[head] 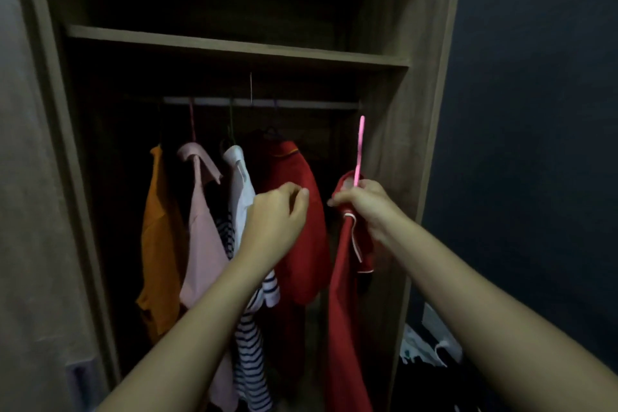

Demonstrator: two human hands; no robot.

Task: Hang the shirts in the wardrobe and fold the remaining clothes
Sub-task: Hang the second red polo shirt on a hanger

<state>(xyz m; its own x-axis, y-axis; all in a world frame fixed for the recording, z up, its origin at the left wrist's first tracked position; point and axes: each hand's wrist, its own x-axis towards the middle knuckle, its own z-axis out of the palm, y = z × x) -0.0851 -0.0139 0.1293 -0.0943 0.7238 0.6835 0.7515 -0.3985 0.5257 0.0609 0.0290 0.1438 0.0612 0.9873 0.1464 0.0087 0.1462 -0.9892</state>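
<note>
An open wooden wardrobe (394,117) has a rail (301,104) under a shelf. On the rail hang an orange shirt (159,244), a pink shirt (202,244), a white striped shirt (249,354) and a red shirt (297,211). My right hand (363,202) grips the collar of another red shirt (344,328) on a pink hanger (359,147), whose hook points up, below the rail at the right end. My left hand (277,214), fingers curled, is against the hanging red shirt; whether it grips the cloth I cannot tell.
The wardrobe's shelf (234,47) spans the width above the rail. A dark wall (535,110) stands to the right. Loose white and dark clothes (431,354) lie low at the right, beside the wardrobe's side panel.
</note>
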